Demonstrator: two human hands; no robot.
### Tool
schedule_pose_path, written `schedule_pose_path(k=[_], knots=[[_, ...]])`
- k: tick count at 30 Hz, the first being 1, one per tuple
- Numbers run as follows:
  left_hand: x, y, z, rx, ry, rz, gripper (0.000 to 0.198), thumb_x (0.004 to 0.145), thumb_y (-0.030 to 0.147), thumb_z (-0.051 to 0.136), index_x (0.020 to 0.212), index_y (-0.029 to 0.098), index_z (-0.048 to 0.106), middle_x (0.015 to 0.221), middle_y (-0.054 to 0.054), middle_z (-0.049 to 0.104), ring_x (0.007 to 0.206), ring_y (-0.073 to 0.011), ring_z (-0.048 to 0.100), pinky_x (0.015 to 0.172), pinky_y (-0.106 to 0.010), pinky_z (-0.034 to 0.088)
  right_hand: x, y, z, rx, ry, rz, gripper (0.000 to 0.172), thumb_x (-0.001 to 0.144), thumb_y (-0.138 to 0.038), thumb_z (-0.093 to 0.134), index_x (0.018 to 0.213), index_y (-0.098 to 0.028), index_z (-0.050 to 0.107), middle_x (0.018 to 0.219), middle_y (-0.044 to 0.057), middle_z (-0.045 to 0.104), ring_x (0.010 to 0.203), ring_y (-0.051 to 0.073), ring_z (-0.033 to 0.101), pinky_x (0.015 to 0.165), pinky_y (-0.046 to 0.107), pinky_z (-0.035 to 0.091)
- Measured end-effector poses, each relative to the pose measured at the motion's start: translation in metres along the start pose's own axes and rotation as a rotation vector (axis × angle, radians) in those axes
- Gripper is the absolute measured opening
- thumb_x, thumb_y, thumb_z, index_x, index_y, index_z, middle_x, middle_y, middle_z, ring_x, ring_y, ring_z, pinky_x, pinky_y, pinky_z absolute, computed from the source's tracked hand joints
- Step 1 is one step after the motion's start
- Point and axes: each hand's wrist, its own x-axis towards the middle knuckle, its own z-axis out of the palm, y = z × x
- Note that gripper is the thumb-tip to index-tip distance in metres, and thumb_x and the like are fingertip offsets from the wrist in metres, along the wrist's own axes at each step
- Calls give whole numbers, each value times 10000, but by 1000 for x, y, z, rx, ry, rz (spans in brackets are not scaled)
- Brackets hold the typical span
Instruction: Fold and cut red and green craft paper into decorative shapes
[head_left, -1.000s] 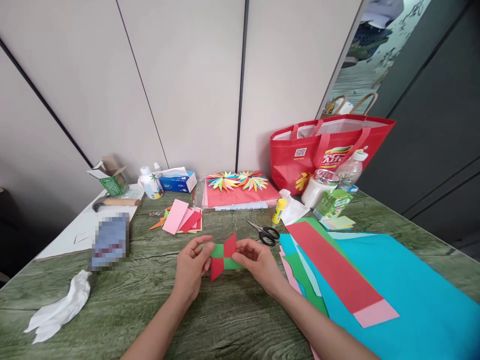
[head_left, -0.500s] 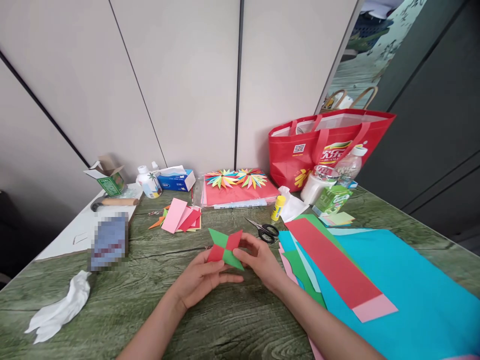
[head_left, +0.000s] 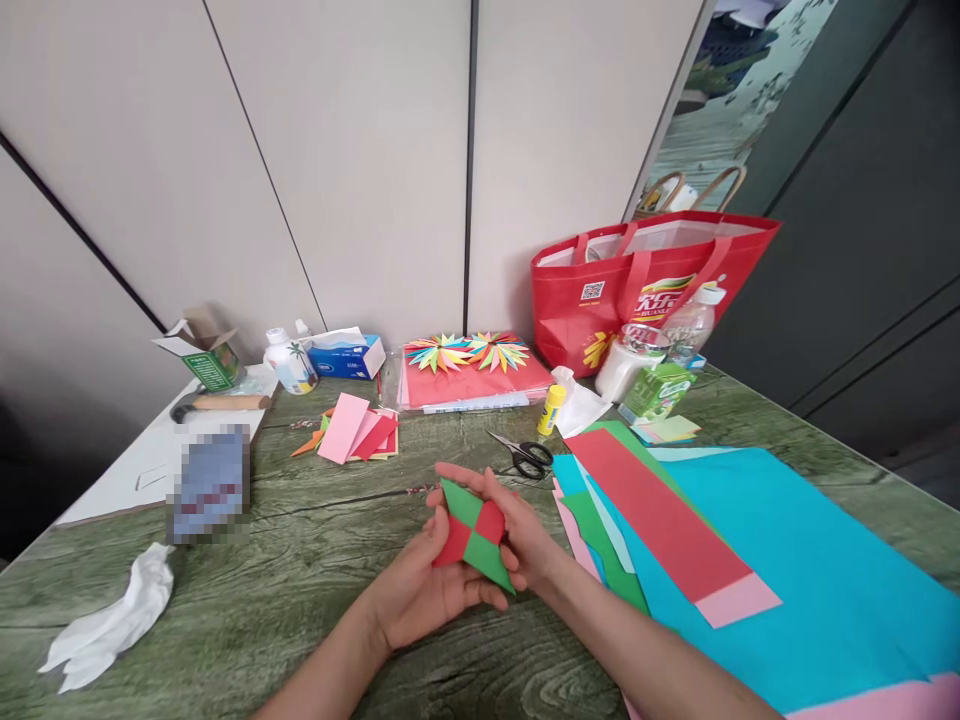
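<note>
Paper star (head_left: 474, 533), folded in red and green, is sitting right between the two hands, lifted just above the table (head_left: 300, 560) at its near middle; the left hand (head_left: 424, 590) is lying palm up beneath it, fingers curling loosely under the lower part and the thumb pressing against the left edge; the right hand (head_left: 525, 540) is reaching in from the right, fingers stretching over the far edge and wrapping round the star's right side; so both hands are gripping it, half closed, neither one balled into a fist; the star is tilting, one green point aiming down towards the person and the other up and away to the left. Just beyond the hands, black scissors (head_left: 526, 458) are lying on the table, and a yellow glue stick (head_left: 553, 408) is standing a little farther back. To the right, a big blue sheet (head_left: 795, 570) is spreading over the table with a long red strip (head_left: 660, 520) lying across it. Over to the left, pink and red paper pieces (head_left: 356, 438) are lying in a loose pile, well apart from the hands; a crumpled tissue (head_left: 105, 630) is lying near the left corner. At the back by the wall, a red bag (head_left: 645, 285) is standing open beside a paper stack (head_left: 472, 380) carrying two bright pointed rosettes.
</note>
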Motion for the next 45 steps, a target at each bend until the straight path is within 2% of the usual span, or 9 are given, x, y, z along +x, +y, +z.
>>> schedule_pose_path(k=[6, 15, 21, 24, 28, 32, 38, 41, 45], knots=[[3, -5, -2, 51, 71, 23, 283, 899, 261, 354, 937, 86, 573, 865, -160, 648, 853, -257, 624, 681, -333, 469, 6, 11, -8, 124, 27, 11, 418, 854, -469, 428, 1069, -148, 587, 817, 40, 621, 702, 149, 612, 776, 327, 459], [5, -8, -3, 92, 88, 29, 209, 895, 248, 367, 848, 124, 529, 803, -132, 659, 776, -244, 649, 584, -299, 488, 4, 9, -11, 82, 72, 104, 415, 827, -464, 464, 1107, -176, 569, 760, 27, 626, 732, 172, 623, 751, 318, 475], [4, -11, -2, 122, 77, 28, 151, 881, 230, 405, 836, 129, 508, 818, -139, 665, 777, -261, 653, 539, -292, 492, 2, 5, -11, 48, 1, 117, 417, 852, -440, 433, 1117, -146, 562, 728, 45, 649, 799, 195, 635, 770, 319, 466], [3, -10, -2, 119, 86, 25, 156, 880, 229, 411, 837, 123, 516, 815, -140, 669, 752, -254, 659, 560, -304, 493, 0, 1, -9, 4, -31, 104, 405, 840, -430, 468, 1130, -162, 555, 767, 48, 651, 781, 178, 633, 723, 286, 476], [1, -8, -3, 154, 65, 13, 192, 874, 242, 431, 957, 101, 533, 847, -165, 669, 787, -260, 655, 654, -356, 488, -3, -7, -7, 22, -83, 94, 547, 792, -551, 472, 1159, -153, 546, 923, 81, 633, 767, 167, 625, 606, 232, 481], [1, -9, -5, 173, 52, 13, 178, 845, 232, 493, 933, 91, 558, 883, -169, 663, 825, -272, 647, 683, -373, 484, -3, -8, -5, 32, -52, 161, 555, 821, -561, 403, 1090, -113, 593, 783, 67, 630, 595, 133, 600, 464, 198, 438], [2, -15, -7, 181, 49, 34, 130, 831, 245, 519, 850, 120, 546, 866, -150, 676, 812, -281, 653, 652, -374, 490, -4, -1, 1, -15, 69, 69, 455, 799, -519, 489, 923, -110, 644, 717, 43, 610, 738, 174, 613, 696, 288, 469], [3, -15, -6, 202, 33, 42, 130, 816, 247, 544, 868, 128, 556, 844, -139, 679, 794, -272, 655, 632, -361, 495, -4, -2, 1, -73, 59, 67, 428, 813, -504, 470, 931, -128, 638, 722, 48, 622, 704, 166, 611, 652, 276, 472], [3, -8, -4, 255, 85, 93, 216, 810, 251, 551, 916, 77, 622, 854, -153, 671, 790, -249, 643, 651, -352, 505, -7, -10, -3, -159, -65, 11, 505, 742, -505, 564, 1136, -189, 557, 944, 72, 628, 556, 94, 539, 511, 212, 426]])
